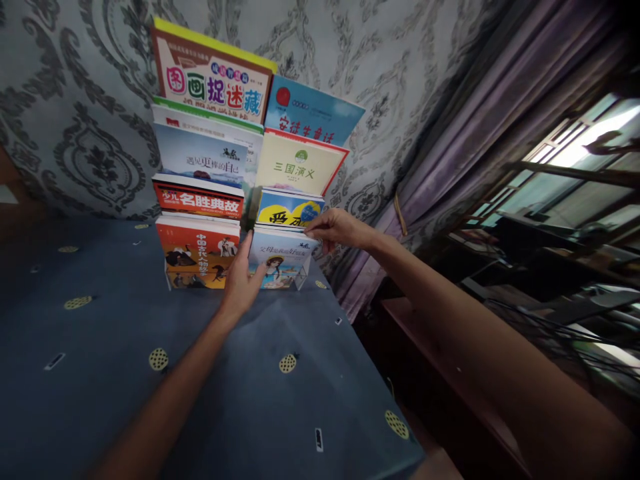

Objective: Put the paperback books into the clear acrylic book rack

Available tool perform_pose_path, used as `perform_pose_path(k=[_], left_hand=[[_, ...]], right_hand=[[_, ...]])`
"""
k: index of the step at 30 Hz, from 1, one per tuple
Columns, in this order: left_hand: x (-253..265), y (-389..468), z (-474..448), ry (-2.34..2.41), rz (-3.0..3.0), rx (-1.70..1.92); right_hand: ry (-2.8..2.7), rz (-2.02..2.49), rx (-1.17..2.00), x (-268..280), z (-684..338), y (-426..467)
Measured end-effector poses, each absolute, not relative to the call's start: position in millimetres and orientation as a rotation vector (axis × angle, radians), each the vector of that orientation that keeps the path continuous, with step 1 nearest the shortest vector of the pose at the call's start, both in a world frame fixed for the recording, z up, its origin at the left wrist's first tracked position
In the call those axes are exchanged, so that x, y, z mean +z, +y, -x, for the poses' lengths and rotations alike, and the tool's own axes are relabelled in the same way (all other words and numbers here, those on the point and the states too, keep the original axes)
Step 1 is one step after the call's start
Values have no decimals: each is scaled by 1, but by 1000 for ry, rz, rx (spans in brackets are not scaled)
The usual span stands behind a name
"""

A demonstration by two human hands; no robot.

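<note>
A tiered clear stand [303, 275] holds books in two columns against the wall. In the front right slot stands a light blue book [283, 250] with a girl in a hat on its cover. My left hand [243, 279] is at its left edge, the thumb over the cover and the fingers along the side. My right hand [343, 229] pinches the book's top right corner, with the fingertips partly hidden. Just behind is a blue and yellow book [287, 208]. To the left of my left hand stands an orange book [193, 250].
Higher tiers hold a pale green book [300, 163], a blue book [315, 110] and a yellow-topped book [213, 73]. A dark blue patterned cloth [225, 400] covers the table, whose right edge drops off beside a purple curtain [430, 160]. Cluttered shelving [550, 253] is farther right.
</note>
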State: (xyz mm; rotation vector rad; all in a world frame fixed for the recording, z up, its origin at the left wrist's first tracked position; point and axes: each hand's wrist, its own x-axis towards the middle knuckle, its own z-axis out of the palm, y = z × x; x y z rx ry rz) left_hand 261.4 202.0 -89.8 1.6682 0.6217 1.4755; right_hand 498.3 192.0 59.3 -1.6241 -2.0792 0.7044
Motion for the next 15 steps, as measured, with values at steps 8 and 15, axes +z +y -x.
perform_pose_path(k=[8, 15], left_hand=[[-87, 199, -259, 678, -1681, 1436], [-87, 197, -261, 710, -1698, 1464]], right_hand=[[-2334, 1705, 544, 72, -491, 199], [-2503, 1555, 388, 70, -487, 189]])
